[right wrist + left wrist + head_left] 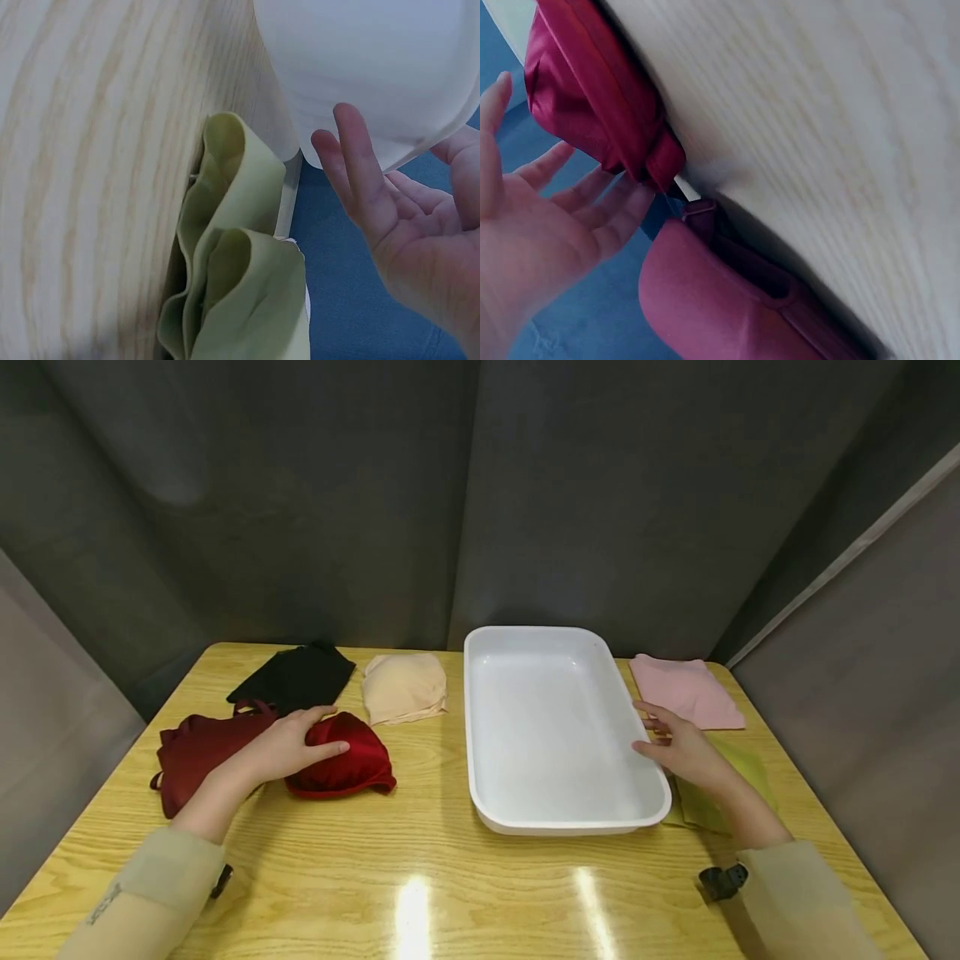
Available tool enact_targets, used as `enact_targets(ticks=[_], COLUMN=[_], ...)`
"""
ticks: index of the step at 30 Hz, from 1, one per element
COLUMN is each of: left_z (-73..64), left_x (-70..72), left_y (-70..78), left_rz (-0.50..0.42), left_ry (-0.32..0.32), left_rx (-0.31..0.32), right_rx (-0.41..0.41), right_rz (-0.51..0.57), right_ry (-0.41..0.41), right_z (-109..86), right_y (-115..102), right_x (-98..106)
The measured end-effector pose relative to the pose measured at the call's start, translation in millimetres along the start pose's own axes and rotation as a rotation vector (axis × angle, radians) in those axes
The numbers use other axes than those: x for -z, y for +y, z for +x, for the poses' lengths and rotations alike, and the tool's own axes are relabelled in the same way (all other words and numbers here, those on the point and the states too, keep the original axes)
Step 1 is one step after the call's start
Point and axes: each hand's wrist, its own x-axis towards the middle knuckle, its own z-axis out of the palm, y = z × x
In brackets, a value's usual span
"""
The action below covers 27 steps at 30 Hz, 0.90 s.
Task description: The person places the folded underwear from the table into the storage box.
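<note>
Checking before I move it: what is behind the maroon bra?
A black cloth lies behind the maroon bra, with the dark curtain beyond. In the head view, the left hand covers the bra's right end, so what lies there cannot be seen.

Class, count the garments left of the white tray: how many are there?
4. A maroon bra lies farthest left, a black garment behind it, a beige garment nearest the tray, a red bra at the left hand. Others may be hidden underneath.
</note>
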Motion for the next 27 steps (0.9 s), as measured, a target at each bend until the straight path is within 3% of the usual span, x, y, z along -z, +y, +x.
enact_targets(ticks=[14,22,27], left_z=[13.3,20.1,22.8], left_x=[-2.8,-1.3,-3.0], left_y=[-5.7,-8.3,-10.9], left_rz=[-0.051,-0.128,-0.166], left_ry=[-0.106,-0.158,-0.154], left_rx=[0.054,0.073,0.077], right_rx=[0.005,0.013,0.022], right_rz=[0.062,-0.03,-0.07], right_ry=[-0.004,0.058,0.071], right_z=[-1.3,1.0,1.5], right_y=[2.8,2.4,1.5], right_x=[-1.0,-3.5,-4.2])
